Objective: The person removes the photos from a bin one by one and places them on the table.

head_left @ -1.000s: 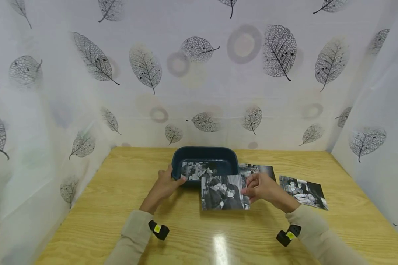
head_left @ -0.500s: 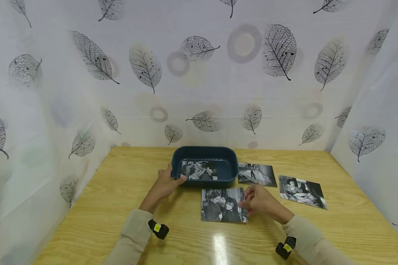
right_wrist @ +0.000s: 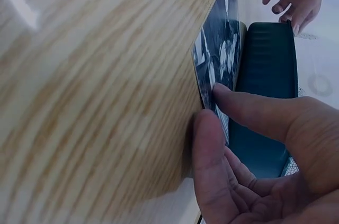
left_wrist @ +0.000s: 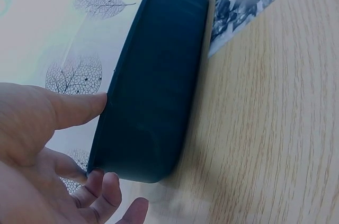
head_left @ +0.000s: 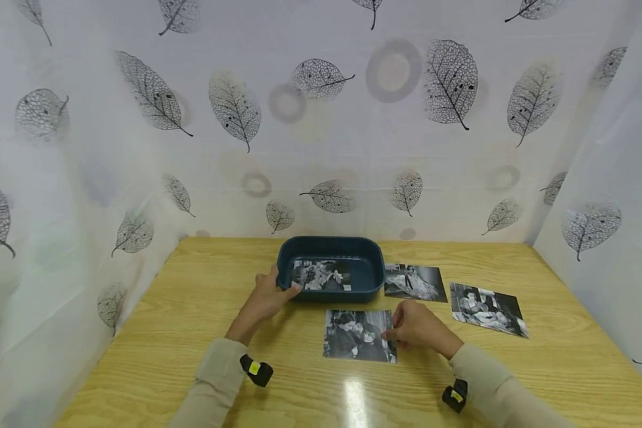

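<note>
A dark teal plastic bin [head_left: 367,271] stands at the back of the table, with a black-and-white photo [head_left: 319,275] lying in its left part. My left hand [head_left: 266,299] holds the bin's left front corner, its thumb on the rim in the left wrist view and its fingers at the end wall. In front of the bin, another black-and-white photo [head_left: 353,336] of people close together lies flat or nearly flat on the wood. My right hand [head_left: 419,327] pinches its right edge; in the right wrist view the thumb is on its face and the forefinger [right_wrist: 209,152] at its edge.
Two more black-and-white photos lie on the table to the right: one photo [head_left: 414,282] beside the bin, the other photo [head_left: 488,310] farther right. A leaf-patterned curtain [head_left: 342,137] surrounds the wooden table [head_left: 208,267] at the back and sides.
My right hand has brought the photo down and toward me, from in front of the bin's rim to the tabletop. My left hand and the bin have stayed in place.
</note>
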Tool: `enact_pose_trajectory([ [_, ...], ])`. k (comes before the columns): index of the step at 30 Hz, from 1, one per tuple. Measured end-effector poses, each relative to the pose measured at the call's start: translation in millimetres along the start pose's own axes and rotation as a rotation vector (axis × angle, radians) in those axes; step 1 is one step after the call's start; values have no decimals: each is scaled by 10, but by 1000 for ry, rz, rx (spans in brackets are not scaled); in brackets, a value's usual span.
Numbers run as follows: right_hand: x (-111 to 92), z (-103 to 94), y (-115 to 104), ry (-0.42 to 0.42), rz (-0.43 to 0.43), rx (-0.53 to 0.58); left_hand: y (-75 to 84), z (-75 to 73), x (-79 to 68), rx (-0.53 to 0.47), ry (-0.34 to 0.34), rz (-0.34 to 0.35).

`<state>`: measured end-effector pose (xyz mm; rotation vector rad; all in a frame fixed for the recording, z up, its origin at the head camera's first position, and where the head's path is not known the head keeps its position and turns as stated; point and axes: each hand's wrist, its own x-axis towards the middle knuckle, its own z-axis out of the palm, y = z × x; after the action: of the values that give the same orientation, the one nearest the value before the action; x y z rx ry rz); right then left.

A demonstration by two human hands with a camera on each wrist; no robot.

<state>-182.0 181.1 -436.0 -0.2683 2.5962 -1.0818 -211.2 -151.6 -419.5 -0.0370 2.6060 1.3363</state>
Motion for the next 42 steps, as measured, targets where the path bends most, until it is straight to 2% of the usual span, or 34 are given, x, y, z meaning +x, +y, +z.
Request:
enact_pose_trajectory([
  [9, 38, -15, 21, -32, -48, -11, 11, -1, 7, -7, 2, -7],
  [14, 36, -20, -3, -30, -35, -9, -3, 12, 7, -1, 9, -7],
  [23, 107, -262, -394, -18, -152, 72, -10, 14, 1, -7, 15, -11],
  [29, 318, -379, -660, 37, -147, 71, 0, 0, 1, -5, 13, -6],
  [35, 609, -354, -815, 62, -130, 11, 15, -6, -16, 3, 9, -10],
  [39, 808, -275, -844, 66, -120, -107, 19, 3, -19, 0, 18, -15],
  [42, 935, -191, -842, 39, -91, -188, 19, 11, -21, -3, 20, -10],
])
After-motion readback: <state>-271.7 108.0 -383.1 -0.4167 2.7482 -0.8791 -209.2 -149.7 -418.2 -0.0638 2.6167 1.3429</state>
